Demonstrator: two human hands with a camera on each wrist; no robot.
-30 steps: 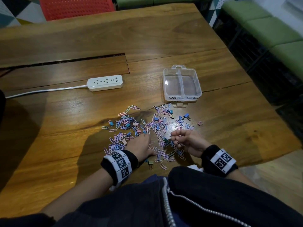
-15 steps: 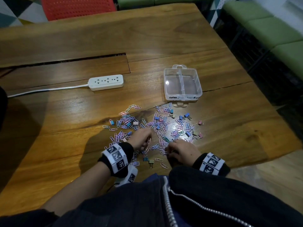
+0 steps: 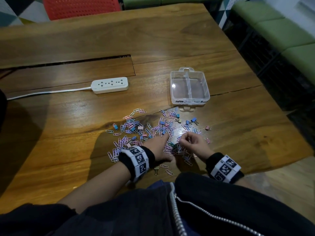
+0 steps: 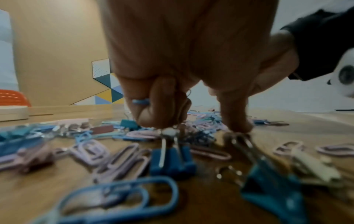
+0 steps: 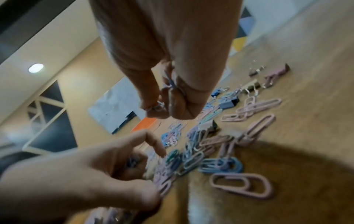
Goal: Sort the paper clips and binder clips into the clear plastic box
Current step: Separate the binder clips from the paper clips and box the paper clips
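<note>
A loose pile of pink, purple and blue paper clips [image 3: 131,123] mixed with small binder clips [image 3: 193,120] lies on the wooden table [image 3: 68,126]. Beyond it stands the clear plastic box [image 3: 173,92], open, with a middle divider and nothing visible in either half. My left hand [image 3: 162,145] is down in the middle of the pile; in the left wrist view its curled fingers [image 4: 153,106] hold paper clips, a blue one showing, just behind a blue binder clip [image 4: 172,160]. My right hand [image 3: 185,139], a little above the pile's right part, pinches paper clips in curled fingers [image 5: 178,106].
A white power strip [image 3: 110,85] with its cable lies at the left, behind the pile. A long slot [image 3: 68,63] runs across the table behind it. The table's right edge [image 3: 289,116] is close to the box. An orange chair [image 3: 80,5] stands at the far side.
My right hand has come forward from the near edge and now hovers over the right part of the pile. My left hand has slid right into the pile's middle.
</note>
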